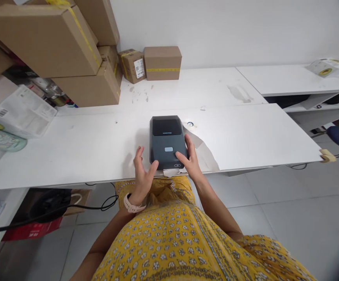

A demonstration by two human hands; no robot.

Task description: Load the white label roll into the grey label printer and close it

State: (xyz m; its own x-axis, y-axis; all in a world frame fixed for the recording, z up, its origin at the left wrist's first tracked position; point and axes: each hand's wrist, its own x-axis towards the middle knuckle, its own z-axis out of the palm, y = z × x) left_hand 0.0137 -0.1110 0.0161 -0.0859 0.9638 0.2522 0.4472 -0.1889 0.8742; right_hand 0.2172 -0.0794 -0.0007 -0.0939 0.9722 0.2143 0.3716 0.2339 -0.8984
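The device (160, 141) already stands by the near edge of the surface (99, 148); handling seems unfinished. The left hand (142, 173) spreads beside its corner; the right hand (191, 162), also spread, touches its right side.

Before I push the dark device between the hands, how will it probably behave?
The dark device should feel stiff, since it looks hard-shelled with crisp edges. It seems unlikely to roll or tip, as it sits flat on the table. The paper that appears partly beneath it might slip along with it.
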